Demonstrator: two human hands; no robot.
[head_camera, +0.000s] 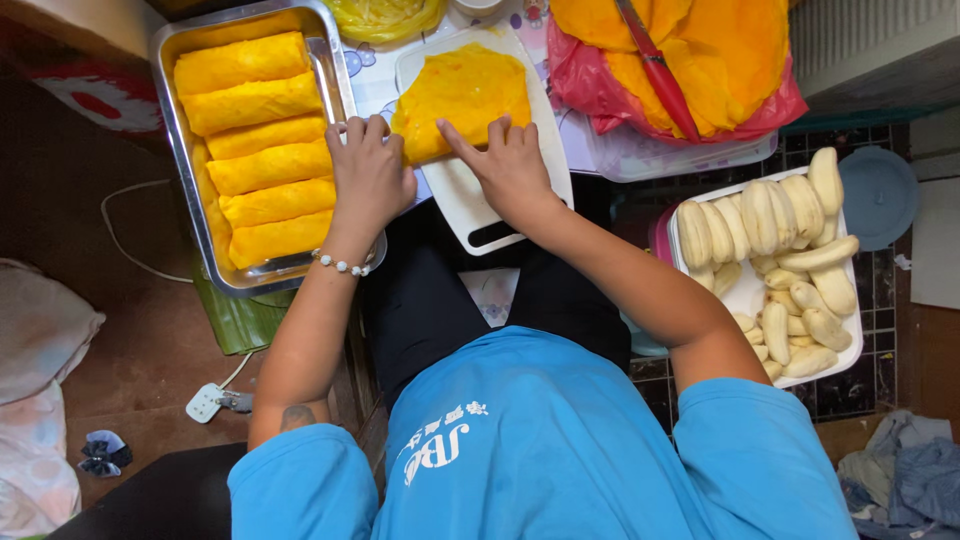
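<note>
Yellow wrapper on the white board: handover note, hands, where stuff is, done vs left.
Left hand and right hand: both bare, fingers pressing the near edge of the yellow wrapper, which lies flat on the white board.
Done: six yellow rolls lined up in the steel tray, left of the board.
Left: this wrapper is not yet rolled. Peeled bananas fill the white tray on the right; more yellow sheets sit behind under a red knife.

metal tray (335, 70) hard left, banana tray (745, 295) right, board (470, 200) front bare
</note>
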